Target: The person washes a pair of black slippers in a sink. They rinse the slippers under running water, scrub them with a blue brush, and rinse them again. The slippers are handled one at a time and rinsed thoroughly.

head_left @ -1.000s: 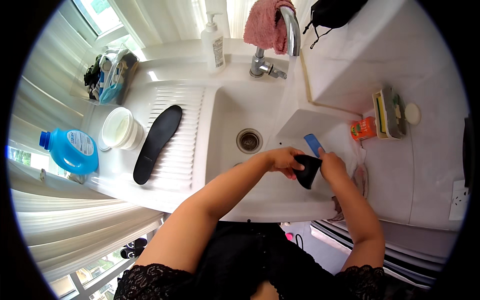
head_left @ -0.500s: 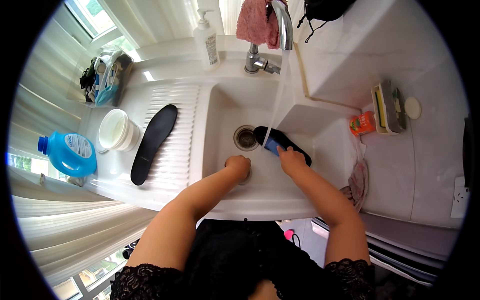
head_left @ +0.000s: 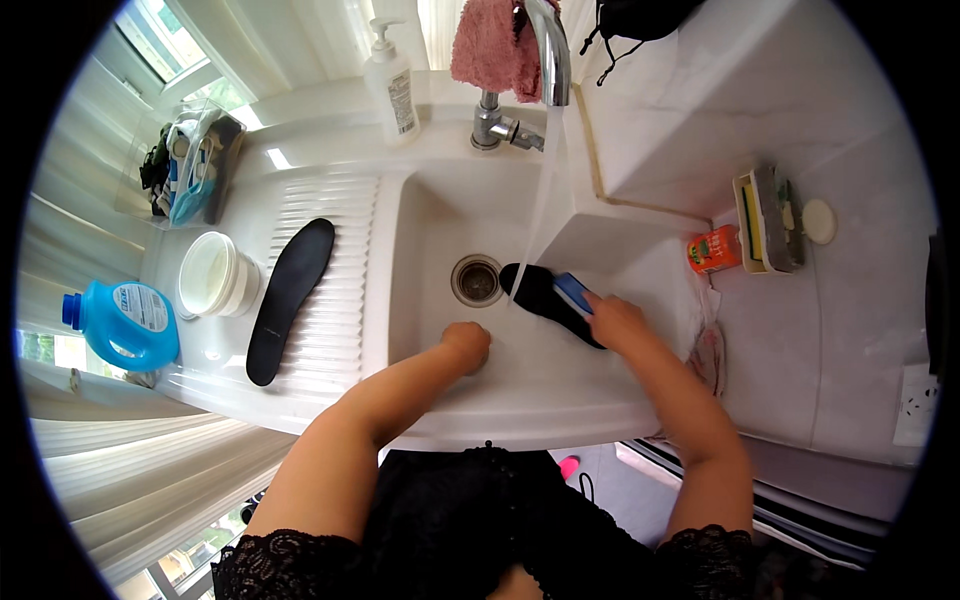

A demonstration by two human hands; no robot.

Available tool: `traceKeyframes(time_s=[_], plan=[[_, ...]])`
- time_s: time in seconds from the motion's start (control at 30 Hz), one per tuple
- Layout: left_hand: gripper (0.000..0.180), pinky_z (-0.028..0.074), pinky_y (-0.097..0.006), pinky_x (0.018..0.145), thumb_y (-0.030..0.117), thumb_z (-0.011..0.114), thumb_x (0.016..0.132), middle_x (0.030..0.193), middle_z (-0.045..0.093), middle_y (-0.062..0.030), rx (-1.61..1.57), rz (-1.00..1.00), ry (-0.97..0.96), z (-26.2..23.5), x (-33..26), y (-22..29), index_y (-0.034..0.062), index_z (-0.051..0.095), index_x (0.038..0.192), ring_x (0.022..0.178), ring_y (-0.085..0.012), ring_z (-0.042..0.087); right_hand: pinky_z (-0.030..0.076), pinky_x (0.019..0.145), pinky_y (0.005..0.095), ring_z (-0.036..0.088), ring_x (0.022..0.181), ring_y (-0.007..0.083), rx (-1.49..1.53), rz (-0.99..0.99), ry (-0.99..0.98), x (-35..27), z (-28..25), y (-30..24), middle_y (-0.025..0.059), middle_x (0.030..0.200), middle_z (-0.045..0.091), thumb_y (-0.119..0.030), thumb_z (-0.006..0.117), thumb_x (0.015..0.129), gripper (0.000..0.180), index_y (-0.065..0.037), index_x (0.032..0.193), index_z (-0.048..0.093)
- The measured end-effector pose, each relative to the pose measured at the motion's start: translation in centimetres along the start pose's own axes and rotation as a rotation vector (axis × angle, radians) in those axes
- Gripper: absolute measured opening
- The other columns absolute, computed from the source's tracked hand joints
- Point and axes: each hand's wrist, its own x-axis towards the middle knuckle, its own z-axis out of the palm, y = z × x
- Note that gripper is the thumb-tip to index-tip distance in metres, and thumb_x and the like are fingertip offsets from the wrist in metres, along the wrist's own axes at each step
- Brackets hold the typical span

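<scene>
Black insole [head_left: 535, 290] lies under the tap stream, right hand [head_left: 612, 320] clamped on its end.

water runs from the tap [head_left: 548, 50] into the white sink [head_left: 440, 215]. the right hand [head_left: 612, 318] grips a blue brush [head_left: 573, 293] pressed on a black insole [head_left: 540, 295] lying beside the drain [head_left: 476, 280]. the left hand [head_left: 466, 346] rests fisted on the basin floor, holding nothing. a second black insole [head_left: 290, 296] lies on the ribbed drainboard, next to a white tub [head_left: 212, 275].
</scene>
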Motion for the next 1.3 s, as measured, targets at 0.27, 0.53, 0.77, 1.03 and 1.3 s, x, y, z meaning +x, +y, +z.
traceKeyframes(time_s=[0.27,0.53,0.77,1.03,1.3], plan=[[0.008,0.054,-0.037,0.071,0.008,0.059,0.078,0.097,0.061,-0.0157,-0.2,-0.202,0.515,-3.7,4.7,-3.7,0.0035,0.062,0.085,0.086,-0.0318,0.064,0.05,0.084,0.0426,0.063,0.093,0.0341,-0.067,0.113,-0.422,1.3,4.3,-0.8,0.0231,0.116,0.058,-0.003,0.043,0.089,0.072,-0.013,0.149,0.005],[0.01,0.05,-0.039,0.07,0.012,0.058,0.079,0.085,0.061,-0.0119,-0.068,-0.166,0.468,0.3,12.1,-4.1,0.0055,0.064,0.086,0.086,-0.0269,0.061,0.051,0.079,0.0408,0.063,0.093,0.0319,-0.232,0.133,-0.47,-0.2,3.6,1.4,0.0194,0.105,0.062,-0.012,0.052,0.089,0.073,-0.013,0.148,0.01],[0.012,0.045,-0.041,0.068,0.017,0.059,0.08,0.082,0.06,-0.0105,-0.267,0.016,0.837,6.3,15.4,-6.5,0.0069,0.063,0.084,0.078,-0.0267,0.058,0.051,0.078,0.0425,0.063,0.092,0.0323,0.018,0.13,-0.22,-0.8,2.1,0.5,0.0176,0.105,0.063,-0.018,0.054,0.09,0.062,-0.014,0.145,0.026],[0.014,0.047,-0.041,0.069,0.019,0.058,0.08,0.081,0.062,-0.0123,-0.118,0.058,1.046,-3.6,3.6,-5.7,0.0066,0.064,0.084,0.077,-0.0289,0.06,0.047,0.085,0.0441,0.06,0.098,0.0348,0.065,0.074,-0.138,-1.2,3.0,1.0,0.0196,0.107,0.062,-0.022,0.058,0.088,0.059,-0.017,0.142,0.033],[0.078,0.045,-0.043,0.089,0.058,0.069,0.069,0.121,0.053,-0.0174,-0.15,-0.891,0.706,-9.1,-15.0,-18.1,0.0028,0.051,0.121,0.111,-0.0334,0.05,0.049,0.082,0.0443,0.06,0.097,0.0347,0.049,-0.057,-0.098,0.1,3.1,0.1,0.0186,0.112,0.059,-0.021,0.056,0.088,0.056,-0.016,0.14,0.036]])
